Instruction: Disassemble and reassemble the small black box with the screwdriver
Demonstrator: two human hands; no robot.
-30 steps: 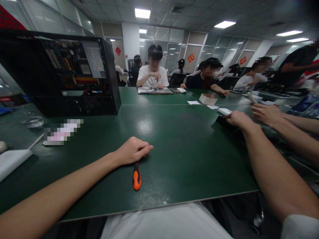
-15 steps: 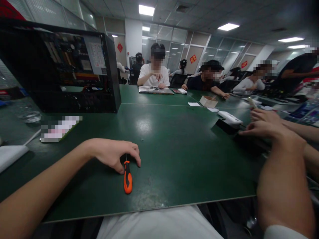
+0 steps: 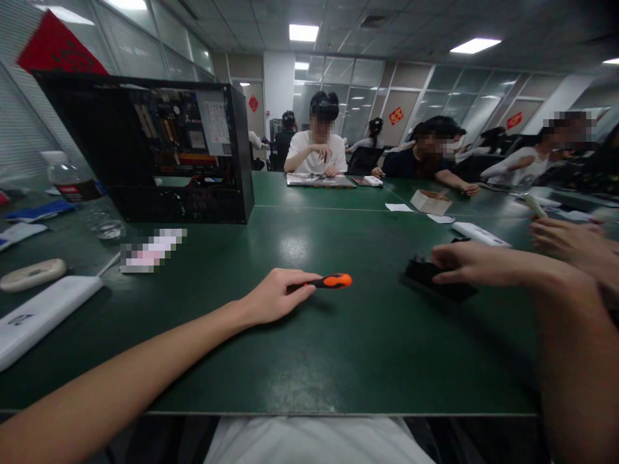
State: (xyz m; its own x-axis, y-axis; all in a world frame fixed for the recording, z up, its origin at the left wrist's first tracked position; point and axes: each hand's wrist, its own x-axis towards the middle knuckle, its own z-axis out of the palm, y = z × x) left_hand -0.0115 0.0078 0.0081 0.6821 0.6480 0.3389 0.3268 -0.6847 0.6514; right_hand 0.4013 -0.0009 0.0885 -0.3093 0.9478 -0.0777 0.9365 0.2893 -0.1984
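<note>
My left hand (image 3: 275, 296) is closed on an orange and black screwdriver (image 3: 336, 281), just above the green table. The handle points right, and my fingers hide the shaft. At the right, my right hand (image 3: 467, 263) is closed on a dark, flat black piece (image 3: 452, 287) whose exact kind I cannot make out. That piece is slightly blurred and tilted, with small pale bits at its left end. To the left stands a black computer case (image 3: 193, 206) with its side open, showing boards and cables inside.
A plastic bottle (image 3: 65, 174), a white power bank-like block (image 3: 53, 312) and a blurred-out pink card (image 3: 152, 251) lie at left. Beyond my right hand are a white slim box (image 3: 478, 233) and an open carton (image 3: 432, 202). A co-worker's hands (image 3: 565, 238) are close at right.
My left hand has taken hold of the screwdriver and turned its handle from pointing toward me to pointing right. My right hand has moved left with the black piece, away from the white box.
</note>
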